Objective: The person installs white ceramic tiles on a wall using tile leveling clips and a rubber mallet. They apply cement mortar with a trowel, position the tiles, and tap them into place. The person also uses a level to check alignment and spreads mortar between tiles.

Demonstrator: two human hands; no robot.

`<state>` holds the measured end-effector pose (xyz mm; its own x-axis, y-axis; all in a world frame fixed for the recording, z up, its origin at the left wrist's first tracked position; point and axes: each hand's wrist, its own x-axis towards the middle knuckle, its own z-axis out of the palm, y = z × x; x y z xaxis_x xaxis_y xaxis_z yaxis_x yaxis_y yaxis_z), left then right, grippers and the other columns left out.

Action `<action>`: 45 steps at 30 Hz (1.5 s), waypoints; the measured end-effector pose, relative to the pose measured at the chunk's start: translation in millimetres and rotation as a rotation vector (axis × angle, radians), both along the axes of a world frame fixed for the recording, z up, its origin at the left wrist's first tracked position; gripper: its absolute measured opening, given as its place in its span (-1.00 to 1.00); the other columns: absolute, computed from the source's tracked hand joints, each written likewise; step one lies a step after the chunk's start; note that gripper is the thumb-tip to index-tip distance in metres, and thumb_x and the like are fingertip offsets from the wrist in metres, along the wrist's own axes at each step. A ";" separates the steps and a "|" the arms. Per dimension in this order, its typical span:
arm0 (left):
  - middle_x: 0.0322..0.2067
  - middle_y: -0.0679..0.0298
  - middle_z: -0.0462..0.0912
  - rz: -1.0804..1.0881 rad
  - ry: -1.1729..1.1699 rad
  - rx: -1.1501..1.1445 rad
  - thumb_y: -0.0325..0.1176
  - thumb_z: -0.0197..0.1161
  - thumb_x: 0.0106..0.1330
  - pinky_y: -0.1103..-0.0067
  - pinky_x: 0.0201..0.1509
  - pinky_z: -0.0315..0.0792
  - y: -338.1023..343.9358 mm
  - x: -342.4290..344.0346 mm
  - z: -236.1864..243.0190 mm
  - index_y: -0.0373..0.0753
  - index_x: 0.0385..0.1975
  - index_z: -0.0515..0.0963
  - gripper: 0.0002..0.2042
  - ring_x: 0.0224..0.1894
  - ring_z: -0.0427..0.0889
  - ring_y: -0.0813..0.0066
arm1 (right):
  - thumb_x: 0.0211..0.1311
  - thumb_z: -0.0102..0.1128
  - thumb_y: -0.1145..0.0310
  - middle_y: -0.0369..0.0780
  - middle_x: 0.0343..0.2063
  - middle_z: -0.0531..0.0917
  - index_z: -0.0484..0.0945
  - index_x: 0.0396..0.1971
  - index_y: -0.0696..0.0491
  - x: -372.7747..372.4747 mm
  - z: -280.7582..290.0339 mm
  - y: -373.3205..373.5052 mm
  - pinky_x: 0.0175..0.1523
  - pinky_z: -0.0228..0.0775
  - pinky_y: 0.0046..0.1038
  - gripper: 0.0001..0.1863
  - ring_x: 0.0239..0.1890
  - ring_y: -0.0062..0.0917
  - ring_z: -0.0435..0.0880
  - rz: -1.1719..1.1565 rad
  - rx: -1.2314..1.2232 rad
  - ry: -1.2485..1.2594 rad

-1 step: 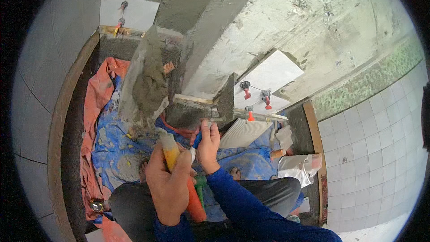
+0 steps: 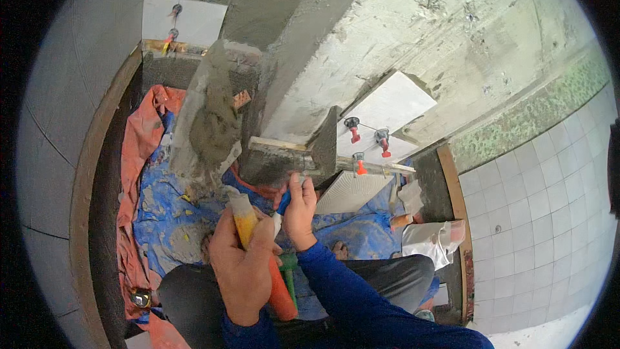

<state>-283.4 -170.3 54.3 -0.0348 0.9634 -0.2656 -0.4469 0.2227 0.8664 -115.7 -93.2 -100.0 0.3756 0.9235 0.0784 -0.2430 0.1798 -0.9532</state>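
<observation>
Trowel (image 2: 284, 165), mortared wall (image 2: 271, 0) — blue tarp (image 2: 161, 213), tiled floor (image 2: 549, 220)

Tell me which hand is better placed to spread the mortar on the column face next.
Probably the right hand: it grips the mortar-loaded trowel against the column. The left hand holds a yellow-handled tool, off the wall.

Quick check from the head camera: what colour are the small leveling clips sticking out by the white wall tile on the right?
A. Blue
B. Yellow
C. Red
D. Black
C: the leveling clips at the edge of the white wall tile have red wedges, just above and right of the right hand.
</observation>
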 end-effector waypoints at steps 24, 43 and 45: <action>-0.50 0.31 0.57 -0.020 0.057 0.057 -0.34 0.26 0.45 0.65 -0.52 0.45 -1.2 4.3 0.6 -0.30 -0.17 0.52 -0.83 -0.58 0.57 0.62 | 0.67 -0.01 0.14 -0.31 -0.53 0.45 0.35 -0.22 0.09 -41.5 -18.0 47.9 -0.42 0.30 -0.51 -0.68 -0.51 -0.64 0.43 -0.291 0.042 -0.217; -0.54 0.26 0.59 -0.263 -0.168 0.047 -0.31 0.21 0.48 0.57 -0.52 0.50 -5.8 -5.9 -17.2 -0.30 -0.14 0.50 -0.82 -0.60 0.59 0.50 | 0.34 0.36 0.42 0.04 -0.15 0.71 0.62 0.04 0.16 52.2 81.3 -87.2 -0.06 0.56 -0.28 -0.68 -0.19 -0.03 0.72 0.039 0.155 -1.054; -0.59 0.25 0.57 -0.252 -0.206 0.050 -0.26 0.18 0.48 0.58 -0.56 0.48 -5.8 -6.2 -17.2 -0.30 -0.15 0.50 -0.79 -0.66 0.56 0.49 | 0.32 0.37 0.43 0.04 -0.24 0.68 0.63 -0.04 0.17 54.4 91.8 -88.5 -0.17 0.52 -0.25 -0.74 -0.27 0.00 0.68 0.065 0.114 -1.108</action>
